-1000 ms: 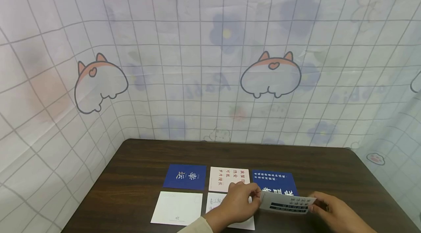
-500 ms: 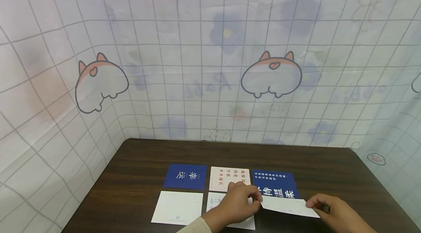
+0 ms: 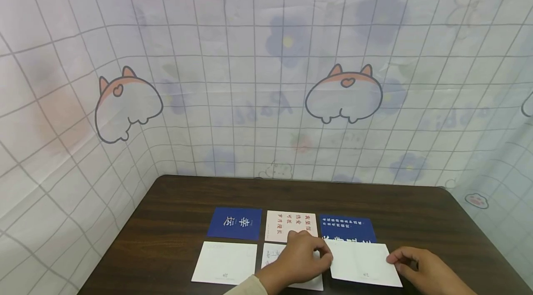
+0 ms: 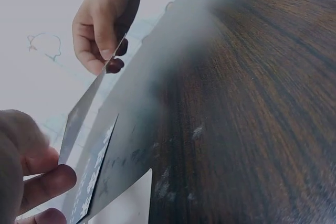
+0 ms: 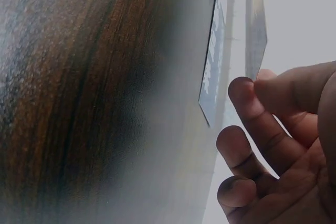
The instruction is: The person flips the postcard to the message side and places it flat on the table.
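Observation:
A white postcard (image 3: 364,263), blank but for a small mark near its lower edge, is held between my two hands. My left hand (image 3: 303,258) pinches its left edge, and my right hand (image 3: 424,267) pinches the right edge between thumb and fingertips. In both wrist views the postcard (image 4: 84,114) is raised above the dark tabletop. Behind it lies a blue card (image 3: 348,229) with white characters, its lower part covered by the held postcard. Under my left hand and wrist is a white card (image 3: 270,254) with handwriting-like lines, partly hidden.
On the wood-grain table (image 3: 179,198), a blue card (image 3: 234,224) with two large characters lies at the back left. Beside it is a pale pink card (image 3: 287,225) with red characters. A white card (image 3: 225,262) lies at the front left. Grid-patterned cloth (image 3: 250,77) hangs behind.
The held postcard has been turned over: its printed side faced the camera, then it showed thin and edge-tilted, and now its white side shows broadly. Both hands stay nearly in place.

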Motion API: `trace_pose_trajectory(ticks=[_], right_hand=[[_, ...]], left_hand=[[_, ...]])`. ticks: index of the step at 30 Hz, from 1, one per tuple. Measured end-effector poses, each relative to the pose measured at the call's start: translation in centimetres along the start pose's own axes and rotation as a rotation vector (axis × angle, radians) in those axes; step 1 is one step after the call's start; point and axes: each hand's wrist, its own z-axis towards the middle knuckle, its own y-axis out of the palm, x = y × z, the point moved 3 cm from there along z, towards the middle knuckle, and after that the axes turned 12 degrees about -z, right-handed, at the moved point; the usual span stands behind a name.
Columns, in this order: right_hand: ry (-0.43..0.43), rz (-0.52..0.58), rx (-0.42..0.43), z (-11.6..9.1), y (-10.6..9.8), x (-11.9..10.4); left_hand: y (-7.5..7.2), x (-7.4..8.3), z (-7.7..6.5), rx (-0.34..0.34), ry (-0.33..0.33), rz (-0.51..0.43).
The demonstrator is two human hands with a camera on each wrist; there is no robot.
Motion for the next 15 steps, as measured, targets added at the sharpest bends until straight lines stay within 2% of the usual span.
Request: trace_pose_trajectory(ticks=[5, 12, 15], right_hand=[[0.030, 0.031, -0.037, -0.02, -0.04, -0.05], [0.058, 0.028, -0.017, -0.01, 0.09, -0.30], [0.074, 0.033, -0.038, 0.00, 0.26, -0.36]], left_hand=[[0.20, -0.14, 0.07, -0.024, -0.008, 0.017], [0.28, -0.12, -0.05, -0.037, 0.017, 0.044], [0.35, -0.10, -0.14, -0.043, 0.026, 0.077]])
